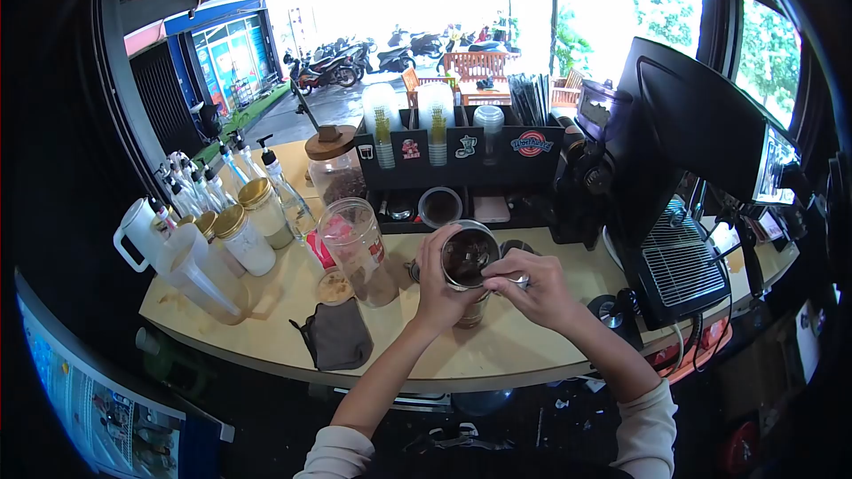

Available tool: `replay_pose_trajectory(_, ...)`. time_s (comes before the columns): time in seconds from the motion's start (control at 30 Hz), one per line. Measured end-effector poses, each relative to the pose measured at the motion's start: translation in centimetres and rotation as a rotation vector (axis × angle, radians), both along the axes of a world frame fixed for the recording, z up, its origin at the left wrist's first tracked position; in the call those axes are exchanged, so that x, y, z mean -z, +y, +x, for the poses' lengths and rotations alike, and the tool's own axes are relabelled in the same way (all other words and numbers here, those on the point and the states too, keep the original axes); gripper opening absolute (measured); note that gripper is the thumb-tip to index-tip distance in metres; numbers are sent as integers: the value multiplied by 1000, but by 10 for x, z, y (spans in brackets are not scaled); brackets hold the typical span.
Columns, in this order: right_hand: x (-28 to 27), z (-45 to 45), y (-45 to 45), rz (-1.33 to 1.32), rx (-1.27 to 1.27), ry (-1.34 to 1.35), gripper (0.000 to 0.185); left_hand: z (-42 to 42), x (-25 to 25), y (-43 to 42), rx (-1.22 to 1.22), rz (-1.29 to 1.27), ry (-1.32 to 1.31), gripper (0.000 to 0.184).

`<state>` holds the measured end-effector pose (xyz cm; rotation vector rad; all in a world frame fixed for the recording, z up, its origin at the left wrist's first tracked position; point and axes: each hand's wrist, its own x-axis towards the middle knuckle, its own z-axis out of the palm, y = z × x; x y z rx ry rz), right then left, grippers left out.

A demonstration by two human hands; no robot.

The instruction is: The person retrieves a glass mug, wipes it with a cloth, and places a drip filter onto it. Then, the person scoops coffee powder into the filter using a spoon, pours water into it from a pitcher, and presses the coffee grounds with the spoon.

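Observation:
Over the front middle of the counter, my left hand [437, 281] is wrapped round a metal-rimmed cup [468, 257] with dark contents, its mouth facing up towards me. My right hand [531, 285] pinches a shiny metal handle [522, 281] at the cup's right rim. The far end of that handle is hidden, so its kind is unclear. Beneath the cup, a clear vessel [470, 315] with something brown in it shows partly. Left of my left hand stands a tall clear jar [359, 253], beside a dark folded cloth [337, 337].
Gold-lidded jars [241, 239], a plastic pitcher [206, 275] and several pump bottles [280, 173] crowd the left. A black rack [461, 160] with cup stacks stands behind. An espresso machine [683, 257] is at the right. The counter's front edge [444, 384] is near me.

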<state>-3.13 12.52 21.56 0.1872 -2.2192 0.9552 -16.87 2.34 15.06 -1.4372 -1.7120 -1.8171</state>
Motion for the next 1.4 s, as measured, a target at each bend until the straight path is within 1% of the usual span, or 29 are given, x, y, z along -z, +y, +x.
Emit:
replay_pose_trajectory(0.03, -1, 0, 0, -1, 0, 1, 14, 0, 1, 1, 25, 2, -13, 84)
replay_pose_trajectory(0.1, -4, 0, 1, 144, 42, 24, 16, -3, 3, 1, 61, 1, -50, 84)
replay_pose_trajectory(0.13, -5, 0, 2, 145, 40, 26, 16, -4, 3, 1, 95, 0, -89, 83)
replay_pose_trajectory(0.2, -4, 2, 4, 313, 24, 212, 19, -8, 2, -1, 107, 5, -84, 83)
replay_pose_trajectory(0.23, -2, 3, 7, 314, 20, 210, 19, -9, 2, -2, 122, 8, -83, 83)
replay_pose_trajectory(0.3, 3, 3, 10, 522, 45, 279, 25, -9, -2, -5, 128, 12, -96, 82)
replay_pose_trajectory(0.43, 5, 7, 3, 583, -14, 219, 25, -11, -1, -6, 175, 12, -75, 82)
replay_pose_trajectory(0.5, 5, 4, 6, 554, 72, 306, 25, -9, -4, -7, 136, 17, -21, 82)
replay_pose_trajectory(0.53, 6, 4, 5, 555, 73, 306, 25, -8, -6, -7, 93, 24, 33, 82)
replay_pose_trajectory(0.6, 7, 3, 0, 549, 10, 267, 25, -9, -8, -7, 98, 25, 56, 83)
replay_pose_trajectory(0.67, 6, 3, 0, 569, 43, 301, 26, -8, -7, -6, 108, 23, 79, 84)
replay_pose_trajectory(0.73, 5, 3, 1, 589, 76, 333, 28, -7, 0, -2, 243, 83, -117, 86)
replay_pose_trajectory(0.87, 13, 2, 1, 663, 13, 295, 35, -7, 4, 1, 240, 99, -196, 87)
replay_pose_trajectory(0.9, 16, 2, 2, 683, -19, 296, 39, -7, 4, 1, 222, 94, -187, 86)
replay_pose_trajectory(0.93, 16, 1, 3, 683, -20, 296, 39, -7, 5, 0, 203, 89, -180, 85)
replay_pose_trajectory(1.0, 15, 0, 5, 661, 63, 333, 39, -3, 3, -1, 187, 80, -176, 85)
replay_pose_trajectory(1.03, 16, 0, 4, 661, 61, 332, 39, -2, 1, -2, 171, 73, -170, 84)
replay_pose_trajectory(1.1, 17, -1, -1, 707, -36, 300, 40, -3, 3, -1, 156, 73, -160, 84)
replay_pose_trajectory(1.13, 15, 0, 0, 707, -34, 300, 40, -4, 3, 0, 144, 72, -151, 83)
replay_pose_trajectory(1.2, 11, 1, 4, 724, 15, 309, 32, 1, -1, -3, 133, 57, -147, 82)
replay_pose_trajectory(1.27, 10, 1, 1, 733, 1, 303, 33, 2, 0, -4, 121, 41, -148, 81)
replay_pose_trajectory(1.33, 10, 2, -1, 744, -16, 301, 33, -1, 3, 0, 6, 34, -85, 77)
replay_pose_trajectory(1.4, 11, 5, -3, 884, -4, 288, 35, -1, 2, -4, -8, 28, -62, 76)
